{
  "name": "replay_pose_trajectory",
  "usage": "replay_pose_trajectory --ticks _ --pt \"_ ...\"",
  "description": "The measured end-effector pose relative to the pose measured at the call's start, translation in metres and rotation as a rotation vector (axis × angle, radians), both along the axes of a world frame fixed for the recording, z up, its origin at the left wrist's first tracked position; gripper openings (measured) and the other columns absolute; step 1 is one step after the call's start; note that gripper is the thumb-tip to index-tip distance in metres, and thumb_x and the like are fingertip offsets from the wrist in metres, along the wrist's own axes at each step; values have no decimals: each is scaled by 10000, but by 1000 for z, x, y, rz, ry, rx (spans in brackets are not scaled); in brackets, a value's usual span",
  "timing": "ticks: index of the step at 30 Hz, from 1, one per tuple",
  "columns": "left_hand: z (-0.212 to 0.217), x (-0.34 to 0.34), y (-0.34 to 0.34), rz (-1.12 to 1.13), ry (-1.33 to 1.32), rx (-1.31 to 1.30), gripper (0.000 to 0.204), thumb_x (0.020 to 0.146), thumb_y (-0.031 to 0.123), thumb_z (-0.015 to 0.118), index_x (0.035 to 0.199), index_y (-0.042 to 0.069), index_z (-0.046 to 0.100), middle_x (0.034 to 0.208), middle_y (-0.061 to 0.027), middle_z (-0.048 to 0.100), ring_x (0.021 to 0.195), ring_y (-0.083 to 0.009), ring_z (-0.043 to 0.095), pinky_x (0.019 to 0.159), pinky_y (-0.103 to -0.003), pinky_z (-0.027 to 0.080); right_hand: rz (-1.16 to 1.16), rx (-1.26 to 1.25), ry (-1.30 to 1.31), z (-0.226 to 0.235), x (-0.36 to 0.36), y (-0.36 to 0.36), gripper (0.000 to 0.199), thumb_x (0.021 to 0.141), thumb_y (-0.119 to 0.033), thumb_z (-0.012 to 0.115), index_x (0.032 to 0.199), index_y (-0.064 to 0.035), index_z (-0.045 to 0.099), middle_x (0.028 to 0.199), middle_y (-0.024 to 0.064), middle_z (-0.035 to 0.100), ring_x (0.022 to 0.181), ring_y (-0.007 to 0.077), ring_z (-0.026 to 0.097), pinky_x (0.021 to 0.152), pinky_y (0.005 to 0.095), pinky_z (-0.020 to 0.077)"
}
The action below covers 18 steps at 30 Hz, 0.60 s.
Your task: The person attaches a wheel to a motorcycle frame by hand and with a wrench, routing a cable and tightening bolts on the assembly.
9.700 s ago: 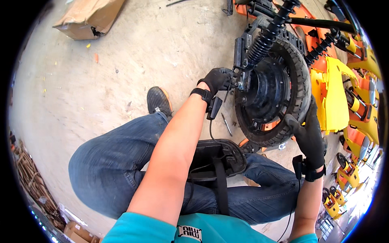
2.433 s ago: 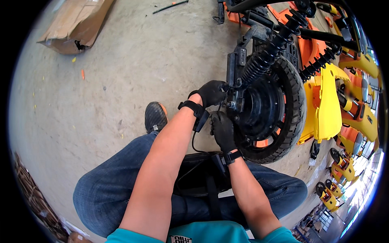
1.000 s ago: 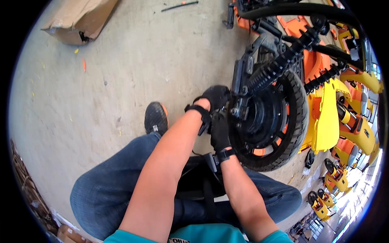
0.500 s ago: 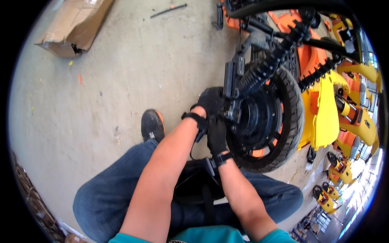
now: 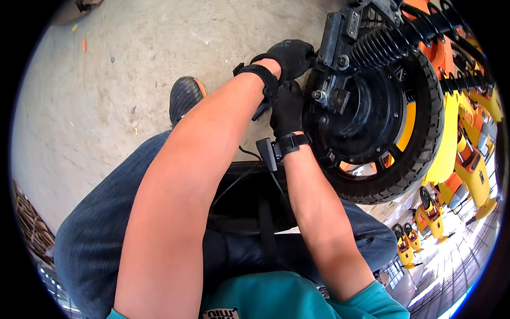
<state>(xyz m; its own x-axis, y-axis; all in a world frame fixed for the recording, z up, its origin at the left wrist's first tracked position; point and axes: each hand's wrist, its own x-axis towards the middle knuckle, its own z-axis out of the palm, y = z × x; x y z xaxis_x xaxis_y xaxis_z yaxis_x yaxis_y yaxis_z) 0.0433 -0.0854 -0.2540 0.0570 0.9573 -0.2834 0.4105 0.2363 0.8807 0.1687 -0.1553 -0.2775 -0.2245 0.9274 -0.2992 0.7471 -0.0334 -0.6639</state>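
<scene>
My left hand [image 5: 291, 58] wears a black glove, its fingers curled against the near side of a black swingarm [image 5: 330, 45]. Just below it, my right hand [image 5: 287, 106], also in a black glove, is closed beside the wheel's edge. Whatever either hand grips is hidden behind the gloves. Close to their right, an axle bolt with its nut [image 5: 318, 95] sticks out from the hub. The wheel [image 5: 431, 130] has a knobby black tyre and a dark round hub motor [image 5: 366, 114]. A black coil-spring shock absorber [image 5: 380, 48] slants up from the swingarm.
Between my knees lies a black bin-like object [image 5: 241, 196] with a thin cable. Yellow and orange scooter bodies [image 5: 473, 170] stand to the right. An orange scrap [image 5: 84, 44] lies on the concrete floor, left of my shoe [image 5: 186, 98].
The view has come closer to the wheel, which now looks larger and farther right. Both hands appear higher in the picture, and the left has separated slightly from the right.
</scene>
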Motion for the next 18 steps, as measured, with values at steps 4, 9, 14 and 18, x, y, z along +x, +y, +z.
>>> replay_pose_trajectory --ticks 4,9,14,18 --pt "-3 -1 -1 -87 -47 -21 237 840 242 589 927 37 670 847 -179 673 812 -348 640 734 -405 486 25 140 9 -10 -4 -1 271 922 -129 452 1125 -4 582 947 257 615 865 402 606 708 441 477" --pt "-18 -4 -12 -263 76 -110 233 784 231 597 935 81 691 893 -176 678 849 -350 645 783 -410 495 331 278 -160 -13 4 -3 330 960 -204 452 1163 30 567 1026 239 625 896 343 627 731 392 490" --pt "-18 7 -17 -206 31 -133 248 824 237 574 971 74 688 946 -169 673 904 -346 636 802 -425 491 -227 -186 342 -3 11 -13 328 974 -235 483 1096 53 582 941 129 643 791 199 580 706 328 457" --pt "11 2 -12 -170 -4 -156 270 856 262 558 997 64 676 985 -174 664 925 -352 626 809 -426 486 -219 -170 420 10 5 -18 283 947 -168 491 1104 53 573 916 137 643 790 232 574 754 343 441"
